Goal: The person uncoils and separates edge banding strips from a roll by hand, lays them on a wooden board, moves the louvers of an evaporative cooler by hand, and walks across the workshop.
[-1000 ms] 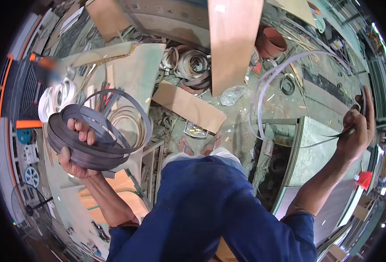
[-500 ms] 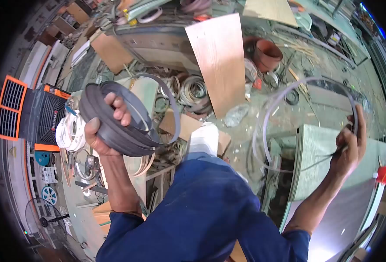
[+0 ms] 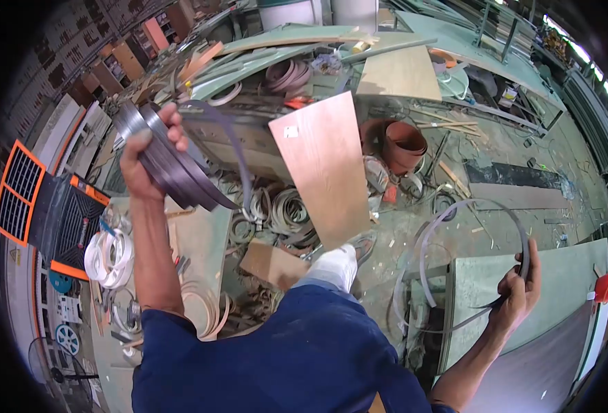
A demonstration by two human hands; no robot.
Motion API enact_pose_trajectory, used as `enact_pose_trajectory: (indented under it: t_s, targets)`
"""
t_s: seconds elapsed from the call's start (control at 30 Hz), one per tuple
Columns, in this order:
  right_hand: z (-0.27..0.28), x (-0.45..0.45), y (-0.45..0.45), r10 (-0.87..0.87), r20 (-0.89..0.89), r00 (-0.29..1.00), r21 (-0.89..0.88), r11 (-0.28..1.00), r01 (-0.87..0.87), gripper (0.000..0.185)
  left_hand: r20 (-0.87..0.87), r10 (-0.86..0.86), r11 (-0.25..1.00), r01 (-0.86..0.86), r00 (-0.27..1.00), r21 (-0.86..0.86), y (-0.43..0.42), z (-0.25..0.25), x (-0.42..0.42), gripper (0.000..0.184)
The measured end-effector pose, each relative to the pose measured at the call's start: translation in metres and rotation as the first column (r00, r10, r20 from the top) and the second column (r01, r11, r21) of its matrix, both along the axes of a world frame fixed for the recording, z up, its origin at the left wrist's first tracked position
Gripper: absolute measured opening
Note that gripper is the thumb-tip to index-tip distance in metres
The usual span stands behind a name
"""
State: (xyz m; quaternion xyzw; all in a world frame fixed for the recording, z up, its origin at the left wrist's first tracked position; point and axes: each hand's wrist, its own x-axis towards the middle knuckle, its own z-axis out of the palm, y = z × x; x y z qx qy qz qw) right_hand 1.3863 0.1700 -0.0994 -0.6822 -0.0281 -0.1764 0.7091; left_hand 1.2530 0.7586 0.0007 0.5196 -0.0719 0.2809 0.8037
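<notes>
Left hand: up high it goes on show, the left hand (image 3: 149, 155), fingers and thumb wrapped firmly around a dark roll (image 3: 188, 175), one loose turn curling away over the bench side.
Right hand: out wide and lower, the right hand (image 3: 516, 292) pinches a thin strip (image 3: 423, 265), a finger pointing up along it; the strip bows out in a big open loop, over the floor and the bench edge.
Right bench: just below that hand, a pale green bench (image 3: 551, 275), with a red container (image 3: 604, 286) by its far edge.
Left bench: under the left forearm, another bench (image 3: 208, 237) carrying white rolls (image 3: 108, 260) and pale coils (image 3: 204, 310).
Middle floor: a wooden board (image 3: 321, 165) stands tilted between the hands, well apart from both; more coils (image 3: 290, 213) crowd its left, a brown tub (image 3: 405, 148) sits to its right.
Feet: a foot (image 3: 366, 246) shows just below the board.
Far left: an orange-and-black machine (image 3: 60, 213), with a fan (image 3: 58, 375) below it in view.
</notes>
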Motion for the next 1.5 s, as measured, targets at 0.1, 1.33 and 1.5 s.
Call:
enact_pose_trajectory:
  t_s: [0.1, 1.33, 1.5]
  targets:
    - [-0.004, 0.026, 0.005, -0.042, -0.022, 0.999, -0.002, 0.999, 0.042, 0.070, -0.025, 0.069, 0.993, -0.067, 0.997, 0.100, 0.041, 0.034, 0.054, 0.062]
    - [0.022, 0.301, 0.163, -0.436, -0.341, 0.833, -0.430, 0.860, 0.274, 0.067, 0.205, 0.783, -0.400, 0.224, 0.588, 0.889, 0.411, -0.041, 0.580, 0.066]
    - [0.006, 0.269, 0.129, -0.419, -0.264, 0.869, -0.414, 0.862, 0.290, 0.068, 0.628, 0.544, -0.523, -0.359, 0.557, 0.773, 0.255, 0.021, 0.584, 0.065]
